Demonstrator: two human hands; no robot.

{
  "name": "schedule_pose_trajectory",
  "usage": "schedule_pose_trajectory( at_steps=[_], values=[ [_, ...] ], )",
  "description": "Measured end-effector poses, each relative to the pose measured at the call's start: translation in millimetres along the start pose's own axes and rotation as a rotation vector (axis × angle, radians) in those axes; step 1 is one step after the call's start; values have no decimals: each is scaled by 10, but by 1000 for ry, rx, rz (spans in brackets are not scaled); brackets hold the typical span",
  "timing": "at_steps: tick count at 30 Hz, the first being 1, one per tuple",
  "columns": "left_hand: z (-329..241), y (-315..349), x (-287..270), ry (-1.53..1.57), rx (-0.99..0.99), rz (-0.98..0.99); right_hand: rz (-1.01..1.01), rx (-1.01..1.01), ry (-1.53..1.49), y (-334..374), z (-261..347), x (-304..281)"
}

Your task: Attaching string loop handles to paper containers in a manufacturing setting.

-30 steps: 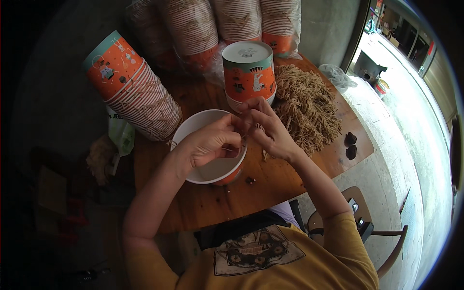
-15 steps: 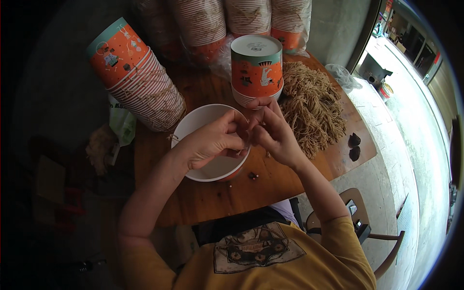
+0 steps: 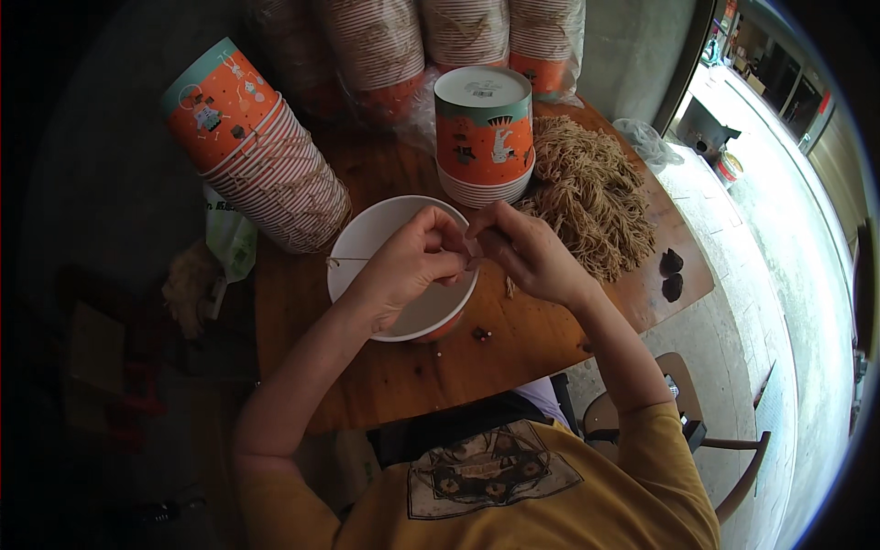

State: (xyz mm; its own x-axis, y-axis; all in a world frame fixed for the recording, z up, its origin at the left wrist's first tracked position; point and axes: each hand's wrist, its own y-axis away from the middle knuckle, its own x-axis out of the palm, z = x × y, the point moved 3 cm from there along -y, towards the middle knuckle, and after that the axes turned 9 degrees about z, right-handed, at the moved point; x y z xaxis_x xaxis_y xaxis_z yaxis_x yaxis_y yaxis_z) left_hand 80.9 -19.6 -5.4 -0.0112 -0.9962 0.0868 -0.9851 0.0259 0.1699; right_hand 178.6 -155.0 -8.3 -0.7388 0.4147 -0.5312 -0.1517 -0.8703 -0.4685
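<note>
A round paper bucket point(image 3: 353, 229), white inside and orange outside, stands upright on the wooden table. From its left rim a thin tan twine cord point(image 3: 347, 259) stretches across the opening and disappears behind my left wrist. My left hand point(image 3: 414, 258) reaches over the bucket, fingers closed in a pinch at the right rim. Facing it there, my right hand point(image 3: 534, 252) is also closed, thumb and fingertips meeting the left ones. The cord leads toward these fingertips, which cover its end. Beyond the bucket, a short stack of upturned orange and green paper buckets point(image 3: 484, 137) stands on the table.
Tan twine cords point(image 3: 591, 197) lie heaped at the right. A tall stack of nested buckets point(image 3: 266, 151) leans at the left. Wrapped bucket stacks point(image 3: 466, 32) line the back. Two dark pieces point(image 3: 672, 275) lie near the table's right edge; a chair point(image 3: 683, 371) stands beyond it.
The right hand's raised fingers have curled down, and its wrist has shifted slightly right. The cord at the left rim now shows drawn straight across the opening.
</note>
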Motion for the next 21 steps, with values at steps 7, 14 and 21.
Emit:
schedule_pose_trajectory(
  at_steps=[7,14,21],
  values=[
    [16,-9,-31,-32,13,19,141,-43,342,-14,99,-90],
    [18,30,-51,-159,156,-38,174,250,-389,9,24,-115],
    [92,114,-20,-161,148,7,216,-220,883,-255,66,-157]
  ],
)
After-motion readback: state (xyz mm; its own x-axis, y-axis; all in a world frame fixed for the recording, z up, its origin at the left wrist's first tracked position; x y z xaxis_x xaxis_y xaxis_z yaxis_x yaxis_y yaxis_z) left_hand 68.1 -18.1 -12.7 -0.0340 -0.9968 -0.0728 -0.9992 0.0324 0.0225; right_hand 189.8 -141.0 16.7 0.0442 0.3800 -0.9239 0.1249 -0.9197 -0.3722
